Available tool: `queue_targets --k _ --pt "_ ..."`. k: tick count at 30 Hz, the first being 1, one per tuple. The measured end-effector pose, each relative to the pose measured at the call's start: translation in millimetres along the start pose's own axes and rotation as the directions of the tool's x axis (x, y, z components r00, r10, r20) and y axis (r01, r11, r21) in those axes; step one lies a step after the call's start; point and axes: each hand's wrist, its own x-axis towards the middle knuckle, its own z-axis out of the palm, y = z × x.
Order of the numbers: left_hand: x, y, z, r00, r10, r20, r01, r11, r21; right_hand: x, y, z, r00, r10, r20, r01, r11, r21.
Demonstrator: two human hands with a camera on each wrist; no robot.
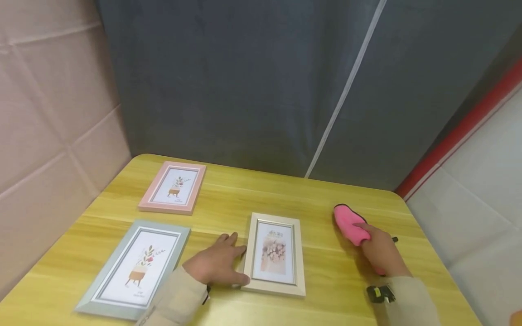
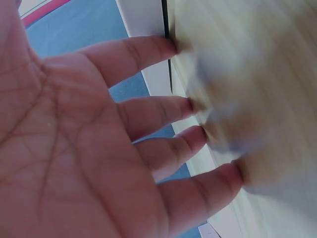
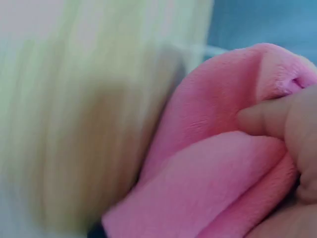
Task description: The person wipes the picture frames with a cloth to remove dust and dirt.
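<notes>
A cream picture frame [image 1: 302, 258] lies face up on the wooden table, with a flower print inside. Against its left side is my left hand [image 1: 218, 262], its fingers spread, the thumb at the frame's lower left corner. In the left wrist view the fingertips [image 2: 230, 173] reach down to the tabletop. My right hand [image 1: 383, 249] grips a folded pink cloth [image 1: 348, 224] with dark edging, right of the frame. The right wrist view shows a finger pressed into the plush folds of the cloth [image 3: 208, 109].
A pink picture frame [image 1: 165, 210] lies at the table's back left, and a larger pale green frame [image 1: 108, 310] lies nearer, partly under my left sleeve. Behind the table [image 1: 228, 190] hangs a dark grey curtain [image 1: 228, 81]. Light walls stand at both sides.
</notes>
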Motion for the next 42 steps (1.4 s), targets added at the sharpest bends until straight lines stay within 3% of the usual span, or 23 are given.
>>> queue_targets --k 2,4,7,10,14,16,21,24,28,32,36,42 --pt "0.3 0.2 -0.6 1.0 0.008 -0.007 -0.008 1.0 0.004 -4.6 -12.8 -4.2 0.999 0.033 -0.008 -0.032 0.997 0.066" --pt "0.4 0.5 -1.0 1.0 0.017 -0.015 -0.017 1.0 0.006 -10.9 -29.3 -8.1 0.999 0.012 -0.034 -0.008 0.994 0.112" --pt "0.4 0.6 -0.8 1.0 0.021 -0.021 -0.021 1.0 0.004 -22.6 -56.3 -7.8 0.988 -0.105 -0.113 0.12 0.983 0.136" --pt "-0.2 0.0 0.6 1.0 0.021 -0.021 -0.021 1.0 -0.002 -38.4 -83.1 1.4 0.95 -0.267 -0.159 0.286 0.952 0.11" --pt "-1.0 -1.0 3.1 0.999 0.031 -0.026 -0.031 1.0 -0.002 -63.7 -115.0 20.2 0.93 -0.367 -0.026 0.367 0.93 0.015" --pt "-0.9 -1.2 3.8 0.999 0.036 -0.031 -0.036 0.999 0.001 -74.5 -125.7 28.6 0.921 -0.377 0.093 0.381 0.924 -0.024" --pt "-0.7 -0.6 3.6 0.999 0.032 -0.035 -0.032 0.999 0.007 -85.6 -132.1 48.8 0.84 -0.45 0.302 0.496 0.863 -0.094" --pt "-1.1 -0.5 3.3 0.999 0.027 -0.035 -0.026 1.0 0.013 -85.3 -132.9 56.3 0.811 -0.471 0.346 0.546 0.823 -0.159" --pt "-1.1 -1.1 3.4 0.999 0.031 -0.036 -0.03 0.999 0.031 -85.7 -138.3 58.1 0.827 -0.444 0.344 0.529 0.822 -0.21" --pt "-0.3 -2.1 3.8 0.999 0.033 -0.038 -0.03 0.998 0.062 -83.4 -148.4 57.0 0.857 -0.36 0.369 0.454 0.865 -0.212" --pt "0.4 -2.1 4.0 0.999 0.03 -0.039 -0.026 0.996 0.088 -76.6 -156.4 55.1 0.874 -0.318 0.368 0.41 0.889 -0.206" --pt "1.3 -1.6 4.1 0.999 0.031 -0.044 -0.025 0.993 0.115 -56.8 -159.4 55.9 0.871 -0.412 0.269 0.476 0.844 -0.248"
